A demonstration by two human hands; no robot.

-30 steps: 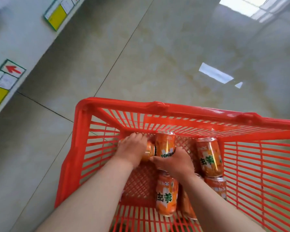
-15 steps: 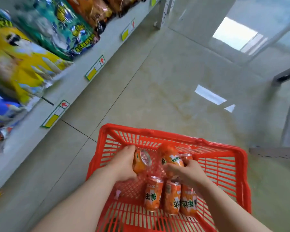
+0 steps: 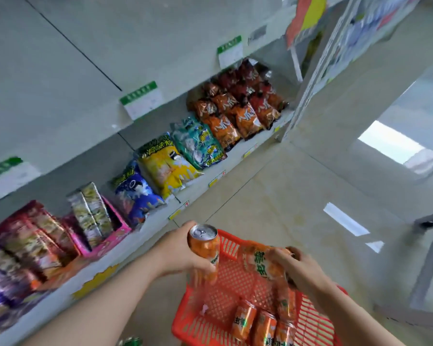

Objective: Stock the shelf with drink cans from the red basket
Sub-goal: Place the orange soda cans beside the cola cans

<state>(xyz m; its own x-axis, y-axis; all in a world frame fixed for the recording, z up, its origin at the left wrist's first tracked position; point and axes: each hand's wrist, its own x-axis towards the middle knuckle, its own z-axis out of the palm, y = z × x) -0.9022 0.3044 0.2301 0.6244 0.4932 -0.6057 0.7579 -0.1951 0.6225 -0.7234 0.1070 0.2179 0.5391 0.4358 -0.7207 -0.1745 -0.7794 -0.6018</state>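
Note:
My left hand (image 3: 179, 250) is shut on an orange drink can (image 3: 205, 248), held upright with its silver top showing, above the left side of the red basket (image 3: 200, 323). To the right, my right hand (image 3: 301, 269) grips a second orange can (image 3: 264, 264), blurred and tilted, above the basket's middle. Three more orange cans (image 3: 260, 325) lie in the basket's bottom. The shelf (image 3: 60, 78) rises on the left, its upper board pale and bare with green price tags.
The lower shelf board holds snack bags (image 3: 169, 168), orange chip bags (image 3: 238, 108) farther along, a pink display box (image 3: 103, 221) and dark red packets (image 3: 28, 240) near me. Glossy floor tiles (image 3: 298, 196) spread on the right. A grey metal frame (image 3: 428, 258) stands at far right.
Both hands have lifted their cans up out of the basket. The view has swung up and left, bringing the shelf boards and snack bags into sight.

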